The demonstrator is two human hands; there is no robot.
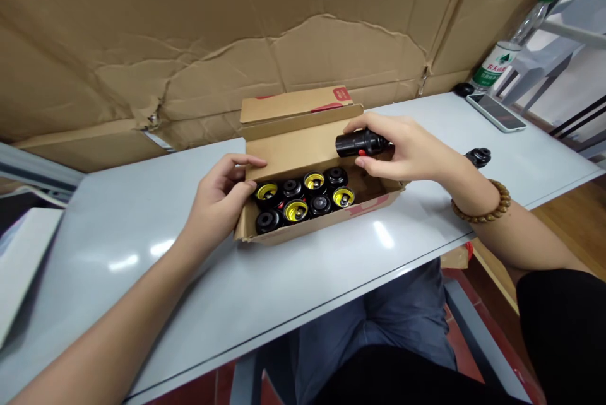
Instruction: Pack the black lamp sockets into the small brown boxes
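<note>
A small open cardboard box (379, 200) sits on the table. Inside it stand several black cylinders (320, 205), some with bright yellow cups and a metal piece showing at the top, others with dark ringed ends. My left hand (225, 193) grips the box's left end, thumb on the rim and index finger against the raised lid. Above the right part of the box, my right hand (402, 146) holds a black stepped cylinder (357, 143) on its side, between thumb and fingers. A small red part shows near the thumb. Another black part (478, 156) lies beyond my right wrist.
A large cardboard sheet (213, 26) stands behind the pale table (142, 216). At the back right are a phone (497, 112), a water bottle (502, 58) and a small black object (463, 89). A white object (28, 266) stands at the left edge.
</note>
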